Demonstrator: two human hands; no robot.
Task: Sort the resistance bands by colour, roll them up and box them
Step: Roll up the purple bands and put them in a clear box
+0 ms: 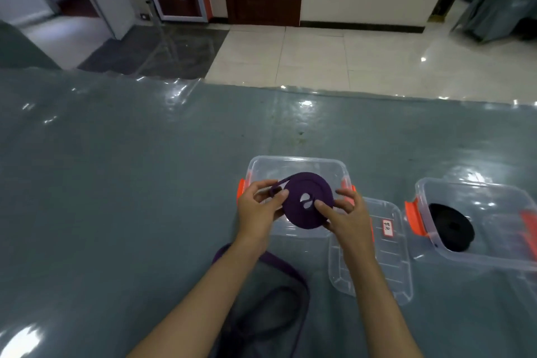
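Both hands are raised over a clear plastic box [296, 166] with orange latches, and between them they hold a purple resistance band [305, 203] wound into a flat coil. The left hand [257, 209] is at the coil's left edge, thumb and fingers pinching the loose tail of the band where it leaves the roll; the tail runs from that pinch up along the top of the coil. The right hand [344, 216] grips the coil's right side, its thumb pressed on the face of the roll near the small centre opening and its fingers curled round the outer edge. The coil hangs in front of the box's open top, not resting in it as far as can be told. Below the forearms a second purple band [279, 264] lies unrolled in loose loops on the grey-green tabletop [116, 183], which is covered with a shiny clear sheet. Just right of the first box a clear lid [389, 256] with a red-edged label lies flat. Further right stands another clear box [494, 241] with orange latches, and inside it sits a rolled black band [453, 227], leaning against the near left wall.
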